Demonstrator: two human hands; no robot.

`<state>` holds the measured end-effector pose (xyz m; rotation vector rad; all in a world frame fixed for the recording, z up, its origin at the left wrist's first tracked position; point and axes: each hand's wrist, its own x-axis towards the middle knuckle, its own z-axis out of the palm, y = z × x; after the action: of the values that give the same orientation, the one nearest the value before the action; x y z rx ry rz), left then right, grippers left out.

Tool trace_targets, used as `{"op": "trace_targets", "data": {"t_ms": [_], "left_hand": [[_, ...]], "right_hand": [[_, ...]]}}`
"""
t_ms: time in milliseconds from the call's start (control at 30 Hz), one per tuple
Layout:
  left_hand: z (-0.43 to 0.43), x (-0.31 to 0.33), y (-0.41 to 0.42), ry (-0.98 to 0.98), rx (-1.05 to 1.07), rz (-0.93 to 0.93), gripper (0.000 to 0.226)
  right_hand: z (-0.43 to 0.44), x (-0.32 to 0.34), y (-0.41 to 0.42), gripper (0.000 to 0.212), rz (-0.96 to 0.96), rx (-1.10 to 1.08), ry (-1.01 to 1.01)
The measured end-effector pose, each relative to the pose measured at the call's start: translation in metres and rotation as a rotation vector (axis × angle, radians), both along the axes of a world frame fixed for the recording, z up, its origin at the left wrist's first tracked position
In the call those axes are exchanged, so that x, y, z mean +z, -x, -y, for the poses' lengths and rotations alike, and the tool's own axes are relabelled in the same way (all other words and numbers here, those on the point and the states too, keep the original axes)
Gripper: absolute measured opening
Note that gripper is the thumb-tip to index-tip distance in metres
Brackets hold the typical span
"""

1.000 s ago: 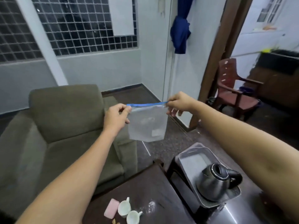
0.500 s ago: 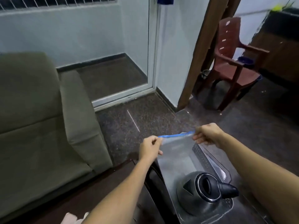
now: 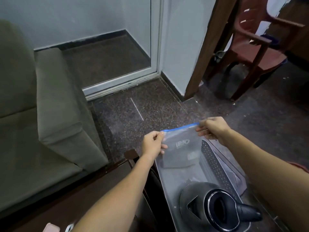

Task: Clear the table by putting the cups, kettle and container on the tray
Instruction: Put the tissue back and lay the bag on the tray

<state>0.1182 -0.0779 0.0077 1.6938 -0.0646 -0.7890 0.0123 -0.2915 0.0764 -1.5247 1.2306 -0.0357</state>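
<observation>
At the lower edge of the frame, left of the middle, only a corner of a pink flat thing (image 3: 51,228) and a small piece of a white cup (image 3: 69,228) are seen on the dark brown wooden table (image 3: 66,195); the rest is cut off. The near end of the grey plastic tray with a perforated wall (image 3: 215,161) is also cut by the lower edge.

A clear plastic zip bag with a blue seal strip (image 3: 181,146) is held up over the far end of the tray, in the lower middle of the frame. Its left top corner is pinched by the left hand (image 3: 153,144) and its right top corner by the right hand (image 3: 213,129). Pale print and a white label are seen on the bag; whether something is inside cannot be told, nor whether its bottom touches the tray.

The dark steel kettle with a black handle (image 3: 205,206) is placed in the near part of the tray, handle turned to the right. Bare tray floor is left between kettle and bag.

An olive-green armchair (image 3: 55,106) is found just beside the table on the left, and open speckled floor beyond the tray
</observation>
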Motion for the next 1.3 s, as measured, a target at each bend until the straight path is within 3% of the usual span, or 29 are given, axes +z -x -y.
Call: {"op": "trace_targets", "data": {"t_ms": [100,200,333,433,667,867,1133,1300], "left_hand": [[-0.003,-0.008,-0.007,0.012,0.071,-0.004,0.024],[-0.004,-0.013,-0.011,0.033,0.098,0.002,0.025],[0.000,-0.017,-0.010,0.075,0.091,0.004,0.024],[0.003,-0.018,-0.010,0.101,0.064,-0.003,0.020],[-0.004,-0.029,-0.015,0.043,-0.014,0.034,0.006],[-0.031,-0.020,-0.014,-0.016,-0.023,0.065,0.055],[-0.108,-0.007,-0.023,-0.076,0.119,0.140,0.047],[-0.167,-0.001,-0.024,-0.114,0.152,0.173,0.045]], "right_hand": [[-0.005,-0.008,-0.002,0.028,0.174,-0.018,0.054],[-0.017,-0.022,0.003,0.012,0.210,0.108,0.253],[-0.043,-0.054,0.018,0.017,-0.141,0.758,0.162],[-0.052,-0.082,0.023,0.016,-0.389,1.134,0.327],[-0.047,-0.112,0.017,0.034,-0.423,1.048,0.483],[-0.051,-0.116,0.013,0.028,-0.440,1.172,0.537],[-0.058,-0.086,0.002,0.050,-0.654,1.179,0.460],[-0.082,-0.065,-0.002,0.043,-0.791,1.112,0.499]]}}
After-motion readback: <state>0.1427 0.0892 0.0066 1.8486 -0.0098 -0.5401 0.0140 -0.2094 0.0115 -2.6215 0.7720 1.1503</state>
